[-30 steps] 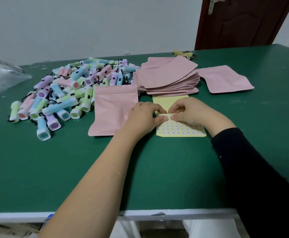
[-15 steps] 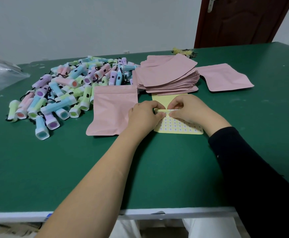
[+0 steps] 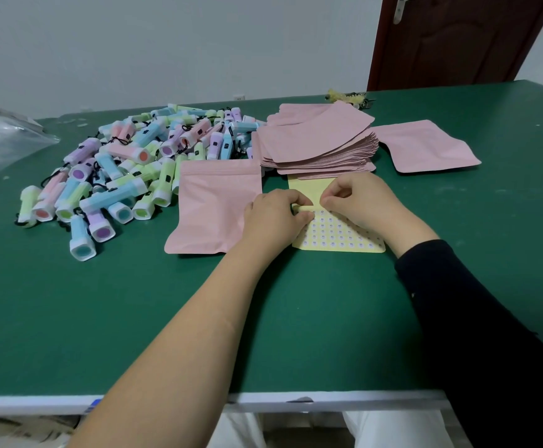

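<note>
A yellow sticker sheet [image 3: 338, 236] covered with small round stickers lies on the green table [image 3: 134, 318]. My left hand [image 3: 275, 221] pinches a folded ridge of the sheet at its left side. My right hand [image 3: 360, 198] has curled fingers and pinches at the same fold, a little to the right. A single pink zip pouch [image 3: 212, 205] lies flat just left of my left hand. What the fingertips hold under the fold is hidden.
A heap of pastel mini flashlights [image 3: 128, 169] fills the left of the table. A stack of pink pouches [image 3: 318, 140] sits behind the sheet, one loose pouch [image 3: 428, 147] to its right. A clear plastic bag [image 3: 2, 140] lies far left. A dark door [image 3: 451, 37] stands behind.
Both hands have worked a little farther up the sheet and bent its middle into a raised fold. The camera has tilted slightly.
</note>
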`<action>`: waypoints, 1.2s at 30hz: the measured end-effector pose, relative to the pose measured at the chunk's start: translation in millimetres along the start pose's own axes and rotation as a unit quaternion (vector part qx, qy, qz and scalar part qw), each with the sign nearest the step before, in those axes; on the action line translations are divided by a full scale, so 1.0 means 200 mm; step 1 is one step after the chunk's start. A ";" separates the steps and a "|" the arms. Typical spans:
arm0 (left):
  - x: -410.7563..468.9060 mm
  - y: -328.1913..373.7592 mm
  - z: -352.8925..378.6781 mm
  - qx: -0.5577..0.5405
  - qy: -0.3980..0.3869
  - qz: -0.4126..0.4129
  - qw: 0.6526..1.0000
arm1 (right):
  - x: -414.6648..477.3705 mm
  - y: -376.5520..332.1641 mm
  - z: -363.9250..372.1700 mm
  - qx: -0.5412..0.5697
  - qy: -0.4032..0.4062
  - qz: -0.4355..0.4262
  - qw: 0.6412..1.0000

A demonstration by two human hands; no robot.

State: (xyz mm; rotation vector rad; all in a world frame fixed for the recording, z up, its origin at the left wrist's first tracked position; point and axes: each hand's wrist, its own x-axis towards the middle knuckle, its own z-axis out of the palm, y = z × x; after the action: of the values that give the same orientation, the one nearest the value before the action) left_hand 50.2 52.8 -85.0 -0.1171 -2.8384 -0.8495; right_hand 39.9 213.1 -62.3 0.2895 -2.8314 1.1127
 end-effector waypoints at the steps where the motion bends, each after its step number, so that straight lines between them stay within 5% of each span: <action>1: 0.00 0.00 0.00 0.000 -0.001 0.002 1.000 | 0.00 0.00 0.00 0.005 0.010 0.003 1.000; 5: -0.01 0.00 -0.05 -0.035 0.053 0.004 0.998 | 0.01 0.00 -0.01 0.034 0.068 0.009 0.997; 8: 0.03 -0.05 -0.14 -0.004 0.128 -0.069 0.989 | 0.01 0.01 -0.01 0.046 0.082 0.013 0.995; 14: 0.02 -0.19 -0.25 0.023 0.046 -0.243 0.969 | -0.01 -0.02 0.01 0.086 0.089 0.009 0.992; 18: 0.04 -0.24 -0.31 -0.056 0.096 -0.272 0.956 | -0.02 -0.07 0.06 0.139 0.062 0.012 0.988; 24: 0.06 -0.32 -0.35 -0.164 0.139 -0.294 0.931 | -0.03 -0.11 0.12 0.196 0.028 0.011 0.980; 32: 0.08 -0.31 -0.37 -0.290 0.224 -0.213 0.906 | -0.03 -0.14 0.10 0.285 0.062 0.059 0.955; 36: 0.08 -0.25 -0.41 -0.435 0.236 -0.208 0.844 | -0.03 -0.17 0.07 0.385 0.053 0.108 0.915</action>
State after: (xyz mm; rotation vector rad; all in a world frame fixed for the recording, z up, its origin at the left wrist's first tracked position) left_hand 39.5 -33.9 -42.4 0.5371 -1.8442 -1.8860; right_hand 53.0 180.8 -51.2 -0.0513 -2.2293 2.1788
